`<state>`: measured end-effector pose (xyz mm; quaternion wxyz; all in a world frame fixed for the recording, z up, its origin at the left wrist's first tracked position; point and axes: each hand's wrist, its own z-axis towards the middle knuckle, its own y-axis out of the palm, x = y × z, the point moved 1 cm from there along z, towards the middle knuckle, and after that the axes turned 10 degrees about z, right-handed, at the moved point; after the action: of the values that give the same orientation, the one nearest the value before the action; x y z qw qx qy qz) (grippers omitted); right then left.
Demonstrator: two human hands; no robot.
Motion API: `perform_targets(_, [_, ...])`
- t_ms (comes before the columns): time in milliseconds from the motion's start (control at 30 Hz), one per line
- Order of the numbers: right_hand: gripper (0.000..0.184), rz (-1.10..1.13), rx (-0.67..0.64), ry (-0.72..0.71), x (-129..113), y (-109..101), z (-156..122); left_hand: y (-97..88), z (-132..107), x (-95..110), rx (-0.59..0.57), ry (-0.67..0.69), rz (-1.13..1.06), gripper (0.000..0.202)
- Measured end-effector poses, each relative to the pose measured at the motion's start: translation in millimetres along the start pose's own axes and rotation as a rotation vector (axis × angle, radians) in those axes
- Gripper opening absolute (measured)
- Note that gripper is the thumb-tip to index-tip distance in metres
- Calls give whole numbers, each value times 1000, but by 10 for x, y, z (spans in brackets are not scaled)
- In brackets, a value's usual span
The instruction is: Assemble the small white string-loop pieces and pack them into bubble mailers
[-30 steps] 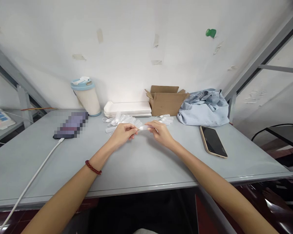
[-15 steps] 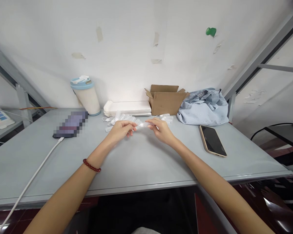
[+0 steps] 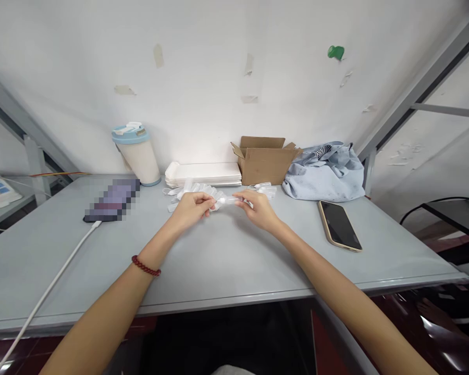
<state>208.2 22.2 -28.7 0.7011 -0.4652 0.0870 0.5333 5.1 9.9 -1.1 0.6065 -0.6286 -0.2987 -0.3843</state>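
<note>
A white wall (image 3: 203,67) filled the background, marked by scattered bits of yellowed tape (image 3: 158,55). Against it stood a long, smooth grey table (image 3: 234,260), framed on both sides by slanting grey metal posts (image 3: 418,83); below the table's near edge, at lower right, showed a glossy dark red floor (image 3: 394,307). Along the back of the tabletop, from right to left, sat a crumpled pale blue cloth (image 3: 324,174), an open cardboard box (image 3: 263,165) just beside it, a low stack of flat white pieces (image 3: 207,174), and a cream tumbler (image 3: 139,156) with a blue lid. A dark-screened phone (image 3: 341,226) lay face up at right; at left lay a second device (image 3: 111,200), its screen blurred out, with a white cable (image 3: 54,281) running off toward the lower left. At the centre, two bare hands met above the table. The right hand (image 3: 258,208) pinched one end of a small clear tube (image 3: 230,199) between thumb and fingers, while the left hand (image 3: 193,208) pinched its white-tipped end. Behind the left hand, partly hidden, was a heap of similar tubes (image 3: 197,188); a smaller cluster (image 3: 266,190) lay beyond the right hand. A dark red beaded bracelet (image 3: 146,266) circled the left wrist, and a little green object (image 3: 336,52) clung high on the wall.
</note>
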Motion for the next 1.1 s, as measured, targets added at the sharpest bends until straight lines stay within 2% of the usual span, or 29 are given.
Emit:
perform_targets(100, [17, -55, 82, 21, 52, -33, 9, -117, 59, -76, 198, -18, -31, 18])
perform_targets(200, [16, -129, 93, 96, 149, -67, 21, -234, 115, -177, 418, -44, -73, 18])
perform_targets(300, [18, -201, 78, 176, 247, -90, 28, -280, 151, -260, 502, -91, -8, 17])
perform_targets(433, [19, -273, 73, 282, 332, -101, 21, -249, 162, -304, 470, -124, 284, 16])
perform_targets(533, [21, -324, 33, 359, 361, -103, 3, -225, 145, -289, 434, -93, 390, 29])
perform_targets(667, [23, -378, -55, 396, 381, -99, -29, -227, 107, -239, 435, -64, 370, 42])
perform_targets(867, [25, -341, -90, 439, 381, -87, -39, -182, 80, -188, 408, -13, 307, 39])
perform_targets(967, [27, -279, -79, 433, 317, -82, -19, -118, 69, -172, 333, 35, 228, 35])
perform_targets(1100, [21, -81, -20, 421, 162, -79, 10, -14, 34, -124, 169, 62, 133, 27])
